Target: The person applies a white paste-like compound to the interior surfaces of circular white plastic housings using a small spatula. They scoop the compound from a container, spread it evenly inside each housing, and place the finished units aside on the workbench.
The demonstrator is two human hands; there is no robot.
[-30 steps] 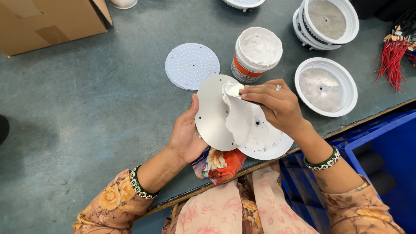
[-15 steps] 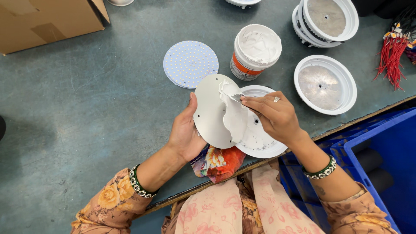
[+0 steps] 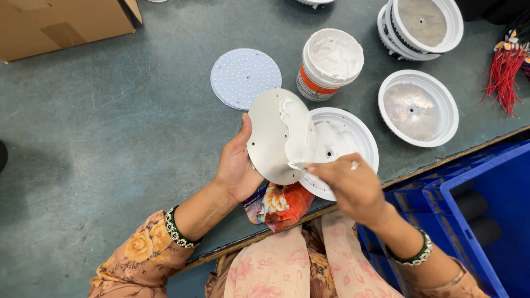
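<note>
A blue plastic crate [image 3: 486,182] at the table's right edge holds dark cylinders. On the grey-green table [image 3: 110,127] stand round white lamp housings [image 3: 418,108], each with a silvery metal floor; one housing [image 3: 353,138], under the hands, is smeared with white paste. A white tub with an orange band [image 3: 329,63] is full of the same paste. The left hand [image 3: 237,165] grips a round white metal disc [image 3: 273,138] by its edge, thumb on its face, tilted above the smeared housing. The right hand [image 3: 353,187], fingers pinched together, presses a paste smear [image 3: 298,132] on the disc.
</note>
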